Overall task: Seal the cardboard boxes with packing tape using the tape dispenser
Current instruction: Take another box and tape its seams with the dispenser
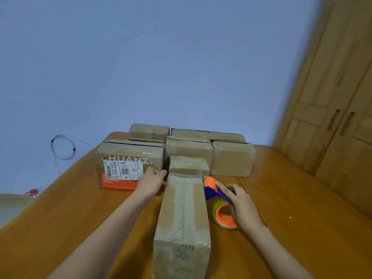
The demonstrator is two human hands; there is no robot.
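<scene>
Tape dispenser [218, 195] gripped by right hand [240, 202]; left hand [154, 181] flat beside "ZHUANZ"-printed box [128, 164].

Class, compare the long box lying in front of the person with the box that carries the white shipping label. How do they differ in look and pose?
The long box is plain, with a seam along its top; the labelled box bears printed letters, a white label and an orange band. The long box runs lengthwise away from the person; the labelled box shows its broad side. The left hand touches the long box's far end, between the two boxes. Both are brown cardboard on the wooden table.
</scene>
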